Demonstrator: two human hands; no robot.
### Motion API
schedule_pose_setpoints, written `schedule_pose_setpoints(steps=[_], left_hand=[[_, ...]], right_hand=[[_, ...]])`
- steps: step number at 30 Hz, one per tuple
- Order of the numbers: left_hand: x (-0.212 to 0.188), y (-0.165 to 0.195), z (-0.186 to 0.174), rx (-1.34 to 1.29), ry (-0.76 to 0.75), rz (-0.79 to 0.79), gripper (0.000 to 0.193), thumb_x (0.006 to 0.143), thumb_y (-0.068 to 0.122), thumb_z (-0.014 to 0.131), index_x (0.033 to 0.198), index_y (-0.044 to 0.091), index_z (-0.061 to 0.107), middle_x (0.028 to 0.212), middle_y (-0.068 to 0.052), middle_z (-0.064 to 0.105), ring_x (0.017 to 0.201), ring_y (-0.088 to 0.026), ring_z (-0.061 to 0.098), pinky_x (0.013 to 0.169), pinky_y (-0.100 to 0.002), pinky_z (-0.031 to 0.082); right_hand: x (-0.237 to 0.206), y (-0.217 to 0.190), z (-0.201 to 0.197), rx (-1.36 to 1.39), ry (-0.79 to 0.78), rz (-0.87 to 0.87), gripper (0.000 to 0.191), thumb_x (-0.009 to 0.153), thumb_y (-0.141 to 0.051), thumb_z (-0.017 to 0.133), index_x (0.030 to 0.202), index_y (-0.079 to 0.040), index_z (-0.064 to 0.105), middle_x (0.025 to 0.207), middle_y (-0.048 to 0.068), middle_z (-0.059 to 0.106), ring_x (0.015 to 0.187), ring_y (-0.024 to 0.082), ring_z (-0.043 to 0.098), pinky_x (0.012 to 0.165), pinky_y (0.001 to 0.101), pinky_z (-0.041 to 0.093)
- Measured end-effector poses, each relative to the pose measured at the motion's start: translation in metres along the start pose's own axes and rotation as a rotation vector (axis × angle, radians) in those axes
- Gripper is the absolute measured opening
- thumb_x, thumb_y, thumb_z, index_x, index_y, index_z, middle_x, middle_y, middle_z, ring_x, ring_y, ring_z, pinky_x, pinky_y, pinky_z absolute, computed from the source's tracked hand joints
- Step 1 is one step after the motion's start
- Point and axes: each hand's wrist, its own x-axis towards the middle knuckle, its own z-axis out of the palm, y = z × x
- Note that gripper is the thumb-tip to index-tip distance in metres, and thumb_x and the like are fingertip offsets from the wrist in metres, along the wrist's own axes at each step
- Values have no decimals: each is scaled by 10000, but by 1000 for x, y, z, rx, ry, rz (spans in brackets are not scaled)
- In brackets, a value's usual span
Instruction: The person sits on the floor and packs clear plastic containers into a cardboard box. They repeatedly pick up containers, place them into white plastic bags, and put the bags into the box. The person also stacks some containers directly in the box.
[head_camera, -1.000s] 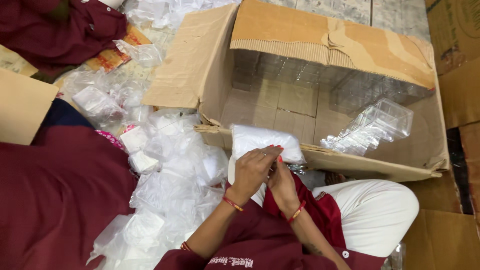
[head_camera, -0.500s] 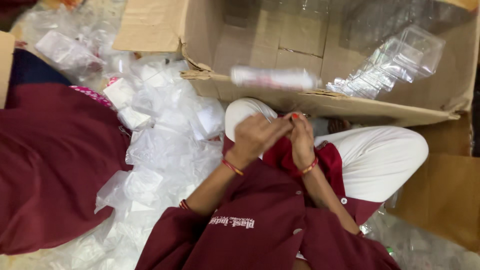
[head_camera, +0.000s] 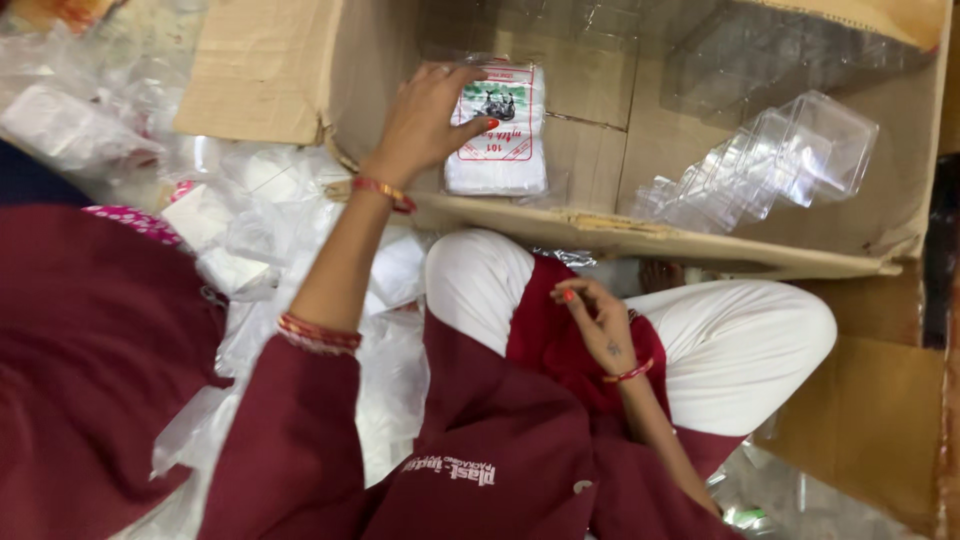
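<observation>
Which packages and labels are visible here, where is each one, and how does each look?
White packet: inside the cardboard box, under the left hand; flat, clear-wrapped, red-bordered label with green band and dark picture.
Clear plastic containers: box's right side; nested, transparent.
Loose clear bags: left of the box; crumpled, with white pieces inside.
Right hand: on the lap, empty.

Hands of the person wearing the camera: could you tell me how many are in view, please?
2. The left hand reaches into the cardboard box and rests on a white packet. The right hand lies empty on the lap. No others are visible.
</observation>
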Motion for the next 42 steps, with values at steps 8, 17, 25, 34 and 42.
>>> schedule_pose_setpoints(steps=[8,17,25,34,42], left_hand=[[117,-73,117,534,-987,-133,919,775,827,698,1287,64,729,1242,-187,722,1141,-355,698,982,-480,533],[43,-153,197,-377,-869,-748,1079,635,643,961,1369,-28,542,1365,-155,576,1230,-241,550,1025,-348,434],[93,-90,166,-252,-502,-650,827,637,436,929,1239,-46,629,1222,-233,685,1104,-310,684,943,-375,543],[95,38,-21,-213,-83,-11,555,833,424,825,1154,36,592,961,-234,731,912,-396,713,799,-475,539],[-17,163,-67,-758,-33,-139,386,960,357,686,1216,77,615,802,-194,733,731,-329,716,658,-423,526]], right_hand=[[28,47,-1,15,-39,186,191,1006,-62,583,1138,10,700,997,103,755,936,155,722,847,271,582],[34,117,-13,83,37,387,225,1037,-96,546,1060,59,707,926,113,774,807,152,727,700,272,577],[34,63,-2,82,86,254,213,1002,-48,548,1165,-4,678,971,91,743,862,132,701,766,248,562],[45,-132,11,-339,376,-618,418,993,-102,667,1354,54,526,1348,215,561,1209,296,564,1042,362,460],[62,-103,59,473,139,-325,638,1144,-418,510,1579,35,397,1554,165,490,1401,255,465,1207,402,364]])
